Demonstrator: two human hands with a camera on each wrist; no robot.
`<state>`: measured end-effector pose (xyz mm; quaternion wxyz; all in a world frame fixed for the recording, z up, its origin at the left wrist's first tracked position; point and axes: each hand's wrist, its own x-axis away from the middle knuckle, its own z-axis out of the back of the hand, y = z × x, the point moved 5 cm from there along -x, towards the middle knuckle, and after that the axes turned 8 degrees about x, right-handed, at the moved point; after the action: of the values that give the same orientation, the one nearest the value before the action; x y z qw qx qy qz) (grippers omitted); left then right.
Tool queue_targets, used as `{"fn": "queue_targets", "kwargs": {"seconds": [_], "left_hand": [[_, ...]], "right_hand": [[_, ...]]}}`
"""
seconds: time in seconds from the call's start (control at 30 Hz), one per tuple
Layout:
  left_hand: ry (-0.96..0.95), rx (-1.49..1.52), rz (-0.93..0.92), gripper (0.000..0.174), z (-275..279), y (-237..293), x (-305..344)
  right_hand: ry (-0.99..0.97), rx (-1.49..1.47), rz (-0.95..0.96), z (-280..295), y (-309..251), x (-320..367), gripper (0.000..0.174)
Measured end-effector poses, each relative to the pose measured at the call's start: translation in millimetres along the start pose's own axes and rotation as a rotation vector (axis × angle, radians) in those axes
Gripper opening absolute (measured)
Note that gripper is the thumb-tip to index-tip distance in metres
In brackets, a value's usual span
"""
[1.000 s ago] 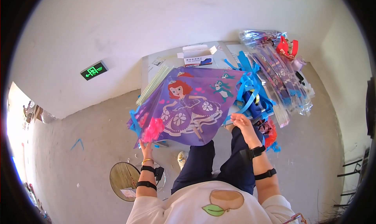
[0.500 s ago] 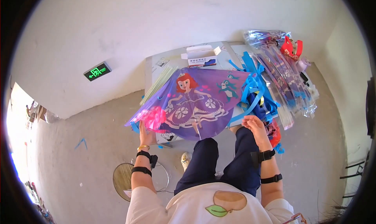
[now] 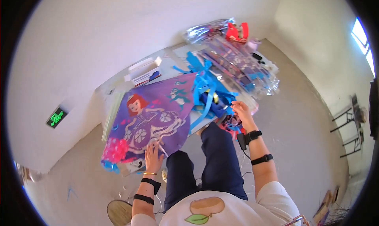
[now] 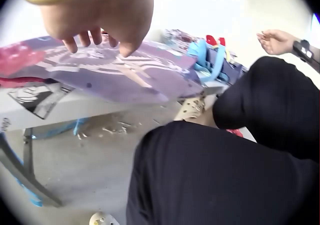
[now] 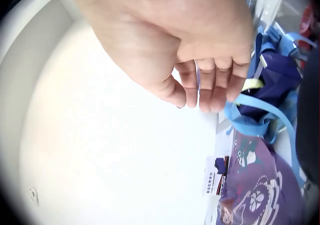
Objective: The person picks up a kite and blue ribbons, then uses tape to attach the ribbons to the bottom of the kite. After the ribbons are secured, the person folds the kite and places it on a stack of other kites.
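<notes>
A purple kite [image 3: 158, 111], printed with a red-haired princess and small green animals, lies spread over the front of the table. A pink bundle [image 3: 116, 149] rests on its lower left corner. My left hand [image 3: 153, 157] is over the kite's near edge, fingers extended onto the printed skirt; in the left wrist view the fingers point down at the sheet. My right hand [image 3: 242, 112] is raised beside the blue ribbon tails [image 3: 205, 93], fingers loosely bent. In the right wrist view nothing shows between the thumb and fingers of that hand.
On the table [image 3: 169, 64] stand an open white box [image 3: 144, 72] at the back and thin pale rods [image 3: 112, 115] at the left. Packaged kites in clear plastic [image 3: 241, 66] and a red bag [image 3: 237, 31] lie to the right. My knees are at the table's front edge.
The head view has swung right. My left hand has left the pink bundle and moved right along the kite's near edge. The kite lies flatter, while the right hand stays raised.
</notes>
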<state>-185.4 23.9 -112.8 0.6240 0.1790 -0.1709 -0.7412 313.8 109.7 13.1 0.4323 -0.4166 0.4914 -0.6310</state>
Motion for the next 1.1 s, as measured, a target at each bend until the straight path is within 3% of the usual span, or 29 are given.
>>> {"fn": "queue_targets", "kwargs": {"seconds": [0.07,0.13,0.2,0.27,0.3,0.4,0.47,0.63,0.7,0.73,0.8,0.83,0.9,1.03,1.1], "left_hand": [[-0.058,-0.076,-0.056,0.073,-20,15,-12],[-0.152,-0.118,0.074,0.08,-35,14,-23],[-0.182,-0.093,0.082,0.081,-29,24,-31],[-0.04,-0.004,0.065,0.08,-9,36,-35],[-0.012,0.026,0.034,0.079,2,48,-34],[-0.015,0.151,0.028,0.077,3,46,-22],[-0.035,0.16,0.028,0.073,-1,46,-10],[-0.124,0.211,0.079,0.065,-11,55,8],[-0.144,0.207,0.084,0.064,-12,61,8],[-0.157,0.207,0.088,0.063,-12,64,7],[-0.167,0.209,0.091,0.063,-11,70,3],[-0.174,0.219,0.092,0.062,-10,72,0],[-0.175,0.219,0.088,0.06,-10,77,-4],[-0.174,0.215,0.074,0.058,-11,84,-9],[-0.183,0.209,0.07,0.058,-15,81,-9]], "right_hand": [[0.061,-0.037,-0.015,24,30,-29,0.029],[0.164,0.058,-0.108,47,60,-52,0.026],[0.202,0.015,-0.071,61,83,-70,0.023],[0.285,0.284,-0.063,67,87,-85,0.022],[0.291,0.277,-0.072,68,90,-95,0.022],[0.302,0.471,-0.094,65,108,-124,0.021],[0.38,0.566,0.058,60,124,-146,0.02],[0.344,0.878,-0.044,43,112,-169,0.022],[0.375,0.959,0.267,30,97,-174,0.024],[0.375,0.953,0.263,28,98,-179,0.024],[0.197,1.123,0.513,10,91,-183,0.021],[0.198,1.117,0.507,9,89,-187,0.021],[0.005,1.34,0.428,-1,89,-195,0.019],[-0.082,1.307,0.355,-21,84,-195,0.017],[-0.207,1.036,0.303,-31,92,-187,0.019]]}}
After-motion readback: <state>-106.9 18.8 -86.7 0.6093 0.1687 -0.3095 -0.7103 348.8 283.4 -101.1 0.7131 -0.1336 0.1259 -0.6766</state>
